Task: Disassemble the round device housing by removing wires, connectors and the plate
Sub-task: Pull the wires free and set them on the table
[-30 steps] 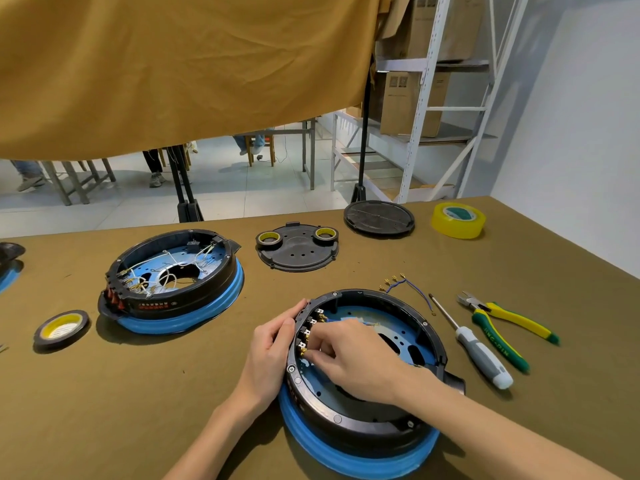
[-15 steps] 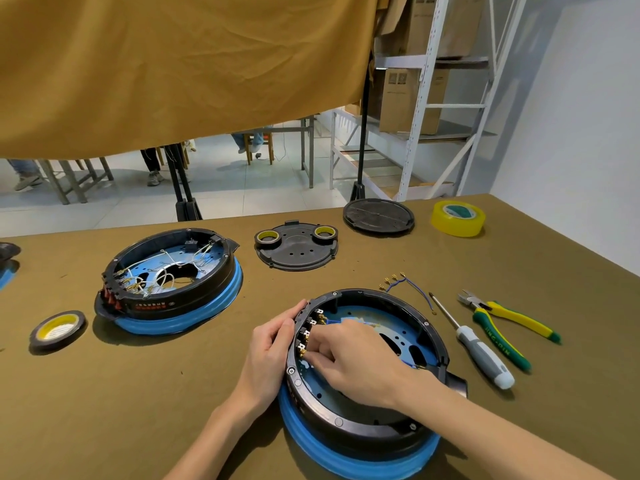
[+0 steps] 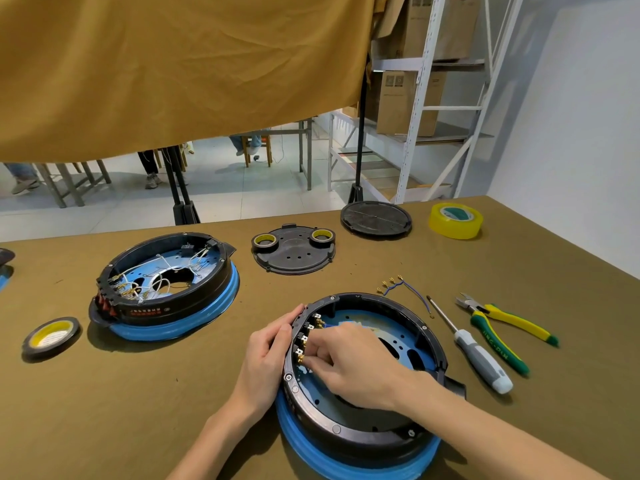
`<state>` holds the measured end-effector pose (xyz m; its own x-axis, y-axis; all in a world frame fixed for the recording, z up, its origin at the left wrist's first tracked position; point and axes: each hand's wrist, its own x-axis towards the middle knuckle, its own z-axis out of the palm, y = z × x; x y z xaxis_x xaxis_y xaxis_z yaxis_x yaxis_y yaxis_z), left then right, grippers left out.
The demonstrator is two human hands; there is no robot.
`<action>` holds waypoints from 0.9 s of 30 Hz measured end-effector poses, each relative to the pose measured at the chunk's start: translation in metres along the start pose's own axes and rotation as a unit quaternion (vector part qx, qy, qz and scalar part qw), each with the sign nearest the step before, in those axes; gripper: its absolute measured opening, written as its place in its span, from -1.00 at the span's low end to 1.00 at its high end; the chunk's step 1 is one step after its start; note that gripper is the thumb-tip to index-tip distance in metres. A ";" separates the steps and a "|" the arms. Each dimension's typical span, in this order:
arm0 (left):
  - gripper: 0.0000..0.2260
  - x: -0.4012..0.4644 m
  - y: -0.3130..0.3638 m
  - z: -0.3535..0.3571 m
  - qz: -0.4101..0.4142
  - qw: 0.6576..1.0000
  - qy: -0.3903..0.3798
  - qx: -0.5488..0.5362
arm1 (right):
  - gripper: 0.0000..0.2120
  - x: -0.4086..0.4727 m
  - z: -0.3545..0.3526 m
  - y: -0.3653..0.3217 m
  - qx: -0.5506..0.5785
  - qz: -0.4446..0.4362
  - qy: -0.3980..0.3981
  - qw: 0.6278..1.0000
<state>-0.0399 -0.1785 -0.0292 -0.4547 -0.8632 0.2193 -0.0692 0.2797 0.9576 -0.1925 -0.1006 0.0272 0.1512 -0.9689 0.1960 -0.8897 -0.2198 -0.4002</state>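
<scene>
A round black housing with a blue base ring lies on the table in front of me. My left hand presses against its left outer wall, fingers laid along the rim. My right hand reaches inside, fingertips curled at the brass connectors on the left inner wall; a short blue wire shows just above the fingers. What the fingertips pinch is hidden. A removed blue wire with brass terminals lies on the table behind the housing.
A second housing with white wires stands at the left. A black plate carrying two tape rolls, a black disc and yellow tape lie farther back. A screwdriver and cutters lie to the right, a tape roll far left.
Both hands stay at the housing. The fingers of my right hand have shifted slightly at the connectors; the view has tilted a little.
</scene>
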 end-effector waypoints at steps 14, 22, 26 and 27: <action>-0.51 -0.002 0.002 0.002 -0.001 1.000 -0.004 0.015 | -0.83 -0.003 0.003 0.001 -0.004 0.017 -0.012 1.000; -0.51 -0.003 0.003 0.002 -0.007 1.000 -0.003 0.007 | -0.74 -0.005 0.001 -0.003 -0.063 -0.003 -0.052 0.997; -0.51 -0.003 0.003 0.000 -0.003 1.000 -0.001 0.013 | -0.75 0.002 -0.006 -0.004 -0.070 -0.022 -0.067 0.995; -0.52 -0.003 0.003 0.000 -0.002 1.000 -0.002 0.014 | -0.76 0.004 -0.008 -0.002 -0.063 -0.024 -0.073 0.995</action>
<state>-0.0388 -0.1755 -0.0268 -0.4572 -0.8632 0.2141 -0.0960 0.2872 0.9530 -0.1931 -0.1030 0.0356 0.2478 -0.9658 0.0763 -0.9252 -0.2593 -0.2770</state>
